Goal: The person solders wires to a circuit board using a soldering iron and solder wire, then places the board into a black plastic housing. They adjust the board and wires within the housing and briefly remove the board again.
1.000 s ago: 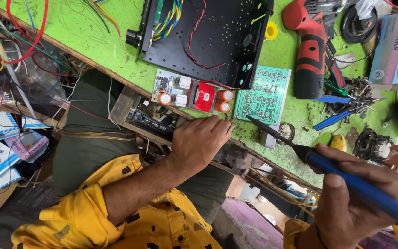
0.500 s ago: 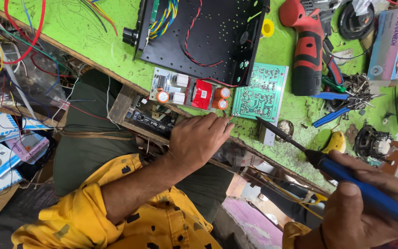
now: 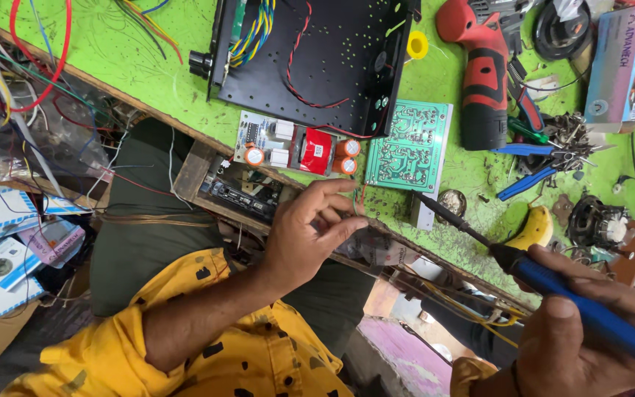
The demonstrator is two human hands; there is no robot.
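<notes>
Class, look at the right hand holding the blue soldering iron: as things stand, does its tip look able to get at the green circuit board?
Probably yes. The right hand holds the soldering iron with its tip just short of the green circuit board, and nothing lies between them. The left hand pinches thin wires below the board, off that path.

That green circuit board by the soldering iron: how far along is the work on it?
The green circuit board lies solder-side up beside the open black chassis. In hand: the left hand pinches thin wires, and the right hand aims the soldering iron. Its tip isn't touching them, so that joint looks left.
</notes>
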